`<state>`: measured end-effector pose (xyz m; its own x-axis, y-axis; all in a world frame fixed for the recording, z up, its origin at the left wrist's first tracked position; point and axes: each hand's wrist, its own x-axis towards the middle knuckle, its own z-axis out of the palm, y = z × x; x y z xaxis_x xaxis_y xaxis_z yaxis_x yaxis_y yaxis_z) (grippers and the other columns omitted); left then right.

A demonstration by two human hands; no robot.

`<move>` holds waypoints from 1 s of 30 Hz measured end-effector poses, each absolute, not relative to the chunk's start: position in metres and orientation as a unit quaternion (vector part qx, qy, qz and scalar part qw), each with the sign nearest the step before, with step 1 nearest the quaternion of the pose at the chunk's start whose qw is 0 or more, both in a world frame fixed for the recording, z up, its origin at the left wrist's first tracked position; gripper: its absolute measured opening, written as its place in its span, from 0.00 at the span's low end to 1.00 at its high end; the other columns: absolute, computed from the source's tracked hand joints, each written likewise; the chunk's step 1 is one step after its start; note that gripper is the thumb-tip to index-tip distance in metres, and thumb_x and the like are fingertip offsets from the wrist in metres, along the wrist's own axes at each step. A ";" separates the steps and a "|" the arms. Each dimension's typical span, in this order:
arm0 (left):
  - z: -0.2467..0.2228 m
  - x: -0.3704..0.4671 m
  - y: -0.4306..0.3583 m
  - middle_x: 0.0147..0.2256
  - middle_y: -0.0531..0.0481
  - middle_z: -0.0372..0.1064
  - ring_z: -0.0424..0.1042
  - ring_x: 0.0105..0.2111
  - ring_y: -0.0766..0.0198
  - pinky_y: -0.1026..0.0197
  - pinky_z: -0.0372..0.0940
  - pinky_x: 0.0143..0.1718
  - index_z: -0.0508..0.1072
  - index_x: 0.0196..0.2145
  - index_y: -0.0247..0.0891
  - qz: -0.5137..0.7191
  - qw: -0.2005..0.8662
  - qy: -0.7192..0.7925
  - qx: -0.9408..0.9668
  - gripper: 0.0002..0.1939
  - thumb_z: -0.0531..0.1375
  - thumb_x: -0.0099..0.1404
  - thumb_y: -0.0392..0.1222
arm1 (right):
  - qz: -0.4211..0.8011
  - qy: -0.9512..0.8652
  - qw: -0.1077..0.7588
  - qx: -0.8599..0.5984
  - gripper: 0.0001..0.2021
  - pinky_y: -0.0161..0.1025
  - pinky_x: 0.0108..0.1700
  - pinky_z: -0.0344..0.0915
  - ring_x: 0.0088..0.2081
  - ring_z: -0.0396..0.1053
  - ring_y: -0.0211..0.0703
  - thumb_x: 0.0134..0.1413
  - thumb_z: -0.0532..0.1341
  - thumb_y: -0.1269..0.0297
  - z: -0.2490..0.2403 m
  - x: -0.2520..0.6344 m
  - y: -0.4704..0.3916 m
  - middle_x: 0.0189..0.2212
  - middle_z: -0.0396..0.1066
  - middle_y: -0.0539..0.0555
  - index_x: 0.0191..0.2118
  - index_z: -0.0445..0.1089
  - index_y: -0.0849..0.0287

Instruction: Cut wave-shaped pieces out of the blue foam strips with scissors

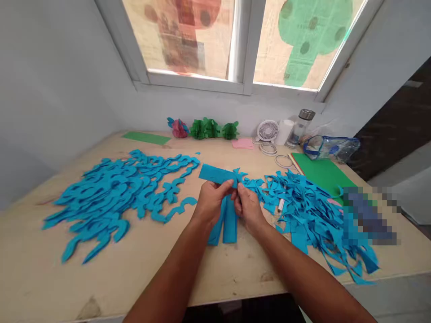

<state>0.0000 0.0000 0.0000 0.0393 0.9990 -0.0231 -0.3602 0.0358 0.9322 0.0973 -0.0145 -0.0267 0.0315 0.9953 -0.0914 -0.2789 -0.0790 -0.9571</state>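
Note:
A folded blue paper strip (pixel 215 174) is raised above the middle of the table. My left hand (pixel 210 199) is closed around its lower edge, thumb on top. At the strip's right end, my right hand (pixel 248 204) pinches it with thumb and fingers; whether anything else is inside that hand is hidden. Beneath my hands lie two more flat blue strips (pixel 230 224). To the left spreads a large heap of wavy blue paper cutouts (pixel 111 193). Blue paper scraps (pixel 303 202) are piled to the right, with a white marker (pixel 280 205) among them.
Along the wall stand green paper ornaments (pixel 205 128), a pink one (pixel 180 128), a small white fan (pixel 267 131) and a glass bottle (pixel 301 129). A clear pouch (pixel 336 148) and green sheet (pixel 323 172) lie at right. A pixelated patch covers part of the right side.

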 end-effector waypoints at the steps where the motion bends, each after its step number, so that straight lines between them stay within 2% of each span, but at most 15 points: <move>1: 0.000 0.000 0.000 0.15 0.55 0.62 0.60 0.19 0.70 0.64 0.59 0.25 0.65 0.15 0.36 0.564 0.599 0.399 0.404 0.15 0.66 0.50 0.43 | 0.576 -0.390 0.554 -0.458 0.29 0.32 0.14 0.40 0.10 0.45 0.29 0.40 0.60 0.32 -0.027 0.098 -0.014 0.07 0.52 0.41 0.21 0.64 0.59; 10: 0.002 0.000 0.001 0.14 0.54 0.61 0.62 0.18 0.67 0.62 0.62 0.26 0.66 0.15 0.36 0.548 0.626 0.389 0.397 0.15 0.66 0.50 0.43 | 0.572 -0.390 0.559 -0.457 0.28 0.32 0.14 0.41 0.10 0.46 0.29 0.43 0.59 0.33 -0.030 0.098 -0.015 0.07 0.52 0.41 0.22 0.64 0.59; 20: 0.002 -0.003 0.002 0.15 0.54 0.63 0.64 0.18 0.67 0.61 0.64 0.27 0.67 0.16 0.36 0.534 0.628 0.391 0.409 0.14 0.67 0.49 0.43 | 0.582 -0.379 0.553 -0.459 0.29 0.32 0.14 0.39 0.10 0.45 0.29 0.41 0.60 0.33 -0.027 0.097 -0.016 0.07 0.52 0.42 0.21 0.64 0.59; 30: 0.002 -0.002 0.001 0.15 0.55 0.62 0.62 0.18 0.68 0.63 0.63 0.24 0.66 0.16 0.36 0.544 0.621 0.396 0.402 0.15 0.67 0.50 0.42 | 0.578 -0.383 0.554 -0.461 0.28 0.32 0.14 0.40 0.10 0.46 0.29 0.43 0.60 0.34 -0.029 0.098 -0.015 0.07 0.53 0.43 0.20 0.64 0.59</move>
<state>-0.0018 0.0006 0.0018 0.0940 0.9941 -0.0537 -0.3571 0.0840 0.9303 0.0979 -0.0150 -0.0292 0.0387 0.9933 -0.1091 -0.2877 -0.0935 -0.9531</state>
